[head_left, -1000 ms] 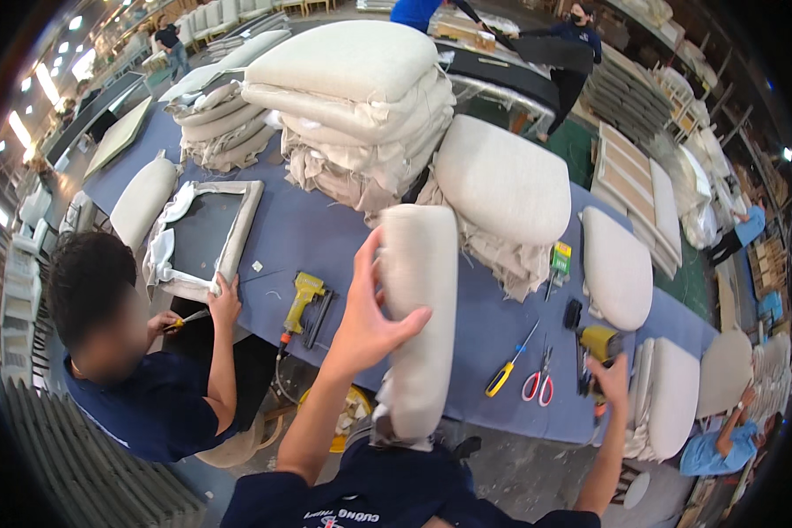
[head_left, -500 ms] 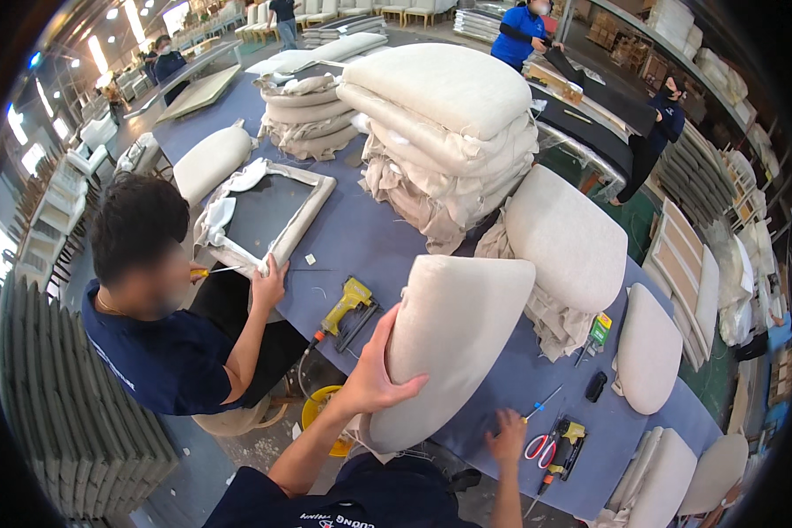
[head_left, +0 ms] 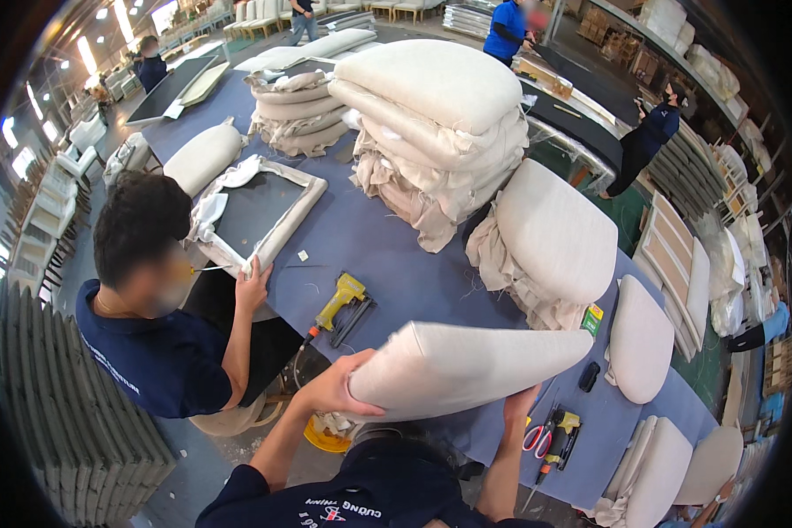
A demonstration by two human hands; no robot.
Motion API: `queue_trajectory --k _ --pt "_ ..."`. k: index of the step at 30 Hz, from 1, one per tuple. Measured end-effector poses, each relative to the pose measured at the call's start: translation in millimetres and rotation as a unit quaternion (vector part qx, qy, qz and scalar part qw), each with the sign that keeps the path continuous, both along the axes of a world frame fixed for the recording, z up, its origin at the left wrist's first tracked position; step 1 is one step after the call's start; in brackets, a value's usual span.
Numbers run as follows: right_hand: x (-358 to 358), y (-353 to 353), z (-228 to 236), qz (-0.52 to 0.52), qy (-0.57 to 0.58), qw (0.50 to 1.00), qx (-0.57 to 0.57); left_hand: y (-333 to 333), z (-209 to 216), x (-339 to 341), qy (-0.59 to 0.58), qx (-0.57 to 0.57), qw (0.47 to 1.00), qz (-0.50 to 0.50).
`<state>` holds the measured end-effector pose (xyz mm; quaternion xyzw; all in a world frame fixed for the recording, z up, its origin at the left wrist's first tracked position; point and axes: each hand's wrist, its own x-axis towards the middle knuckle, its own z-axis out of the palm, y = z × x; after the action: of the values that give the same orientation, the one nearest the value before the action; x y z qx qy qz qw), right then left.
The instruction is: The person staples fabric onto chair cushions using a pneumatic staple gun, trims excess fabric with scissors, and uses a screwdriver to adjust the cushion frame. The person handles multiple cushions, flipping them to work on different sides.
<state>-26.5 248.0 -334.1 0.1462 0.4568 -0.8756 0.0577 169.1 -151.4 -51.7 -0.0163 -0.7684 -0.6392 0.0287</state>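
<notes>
gripping the cushion [head_left: 466, 365] at its left end, the left hand [head_left: 345, 385] is clamping it; the right hand [head_left: 521, 407] is meeting its lower right edge, fingers hidden, closure impossible to tell. the cushion is hovering over the near edge of the table [head_left: 414, 282], probably light, padded and firm-backed, its sides likely offering the best hold. pale, matte cloth is covering its rounded, tapering shape.

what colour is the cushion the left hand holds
The cushion is pale cream, seen best in the head view.
</notes>
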Motion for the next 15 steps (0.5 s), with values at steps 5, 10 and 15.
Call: queue_trajectory --k 5,10,15 --pt "9 -1 28 -0.041 -0.007 0.992 0.119 -39 -98 -14 0.012 0.061 0.976 0.209" --pt "34 -3 57 -0.061 -0.051 0.991 0.104 -45 -99 -76 -0.059 0.037 0.967 0.246" --pt "70 27 0 0.025 -0.113 0.805 0.582 -1 -177 -96 -0.058 -0.181 0.951 0.243"
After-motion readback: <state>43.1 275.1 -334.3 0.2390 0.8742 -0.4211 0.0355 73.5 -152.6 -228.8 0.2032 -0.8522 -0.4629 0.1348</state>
